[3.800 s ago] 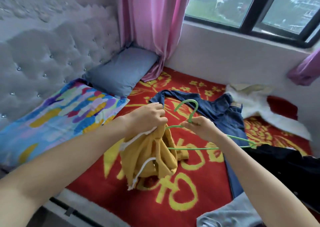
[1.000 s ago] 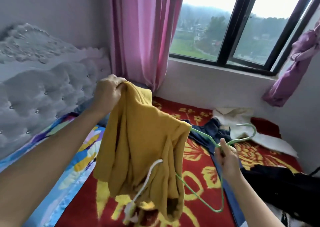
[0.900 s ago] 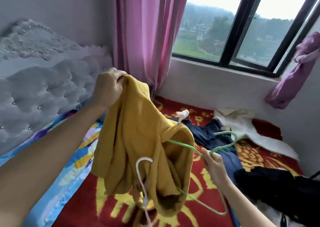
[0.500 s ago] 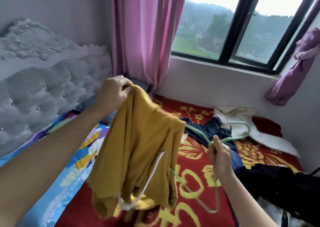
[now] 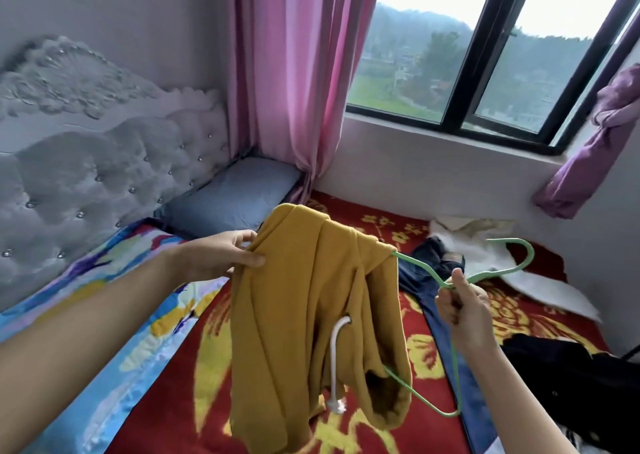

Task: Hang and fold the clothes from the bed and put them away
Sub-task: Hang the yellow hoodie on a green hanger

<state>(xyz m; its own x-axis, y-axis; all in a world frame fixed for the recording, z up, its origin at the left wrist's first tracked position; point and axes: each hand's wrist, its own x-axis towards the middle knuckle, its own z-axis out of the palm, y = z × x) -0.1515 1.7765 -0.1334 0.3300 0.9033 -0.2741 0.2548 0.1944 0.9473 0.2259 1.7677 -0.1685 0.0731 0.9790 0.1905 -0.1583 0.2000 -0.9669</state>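
Mustard hoodie [image 5: 311,315] is bunching on the green hanger [image 5: 420,268]: your left hand [image 5: 221,256] is pinching fabric, your right hand [image 5: 464,308] gripping the wire neck. Draw the shoulder across evenly.

One hoodie [image 5: 304,315], one hanger [image 5: 507,240], two pillows [image 5: 235,194] [image 5: 104,301], two curtains [image 5: 294,90] [image 5: 588,148], one pair of jeans [image 5: 429,259].

The left hand [image 5: 221,258] pinches the yellow garment [image 5: 311,315] draped over a green hanger [image 5: 498,270], which the right hand [image 5: 464,308] grips above the bed [image 5: 426,349].

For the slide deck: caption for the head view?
Left hand pinches a yellow hoodie half-threaded onto a green hanger held by the right hand.
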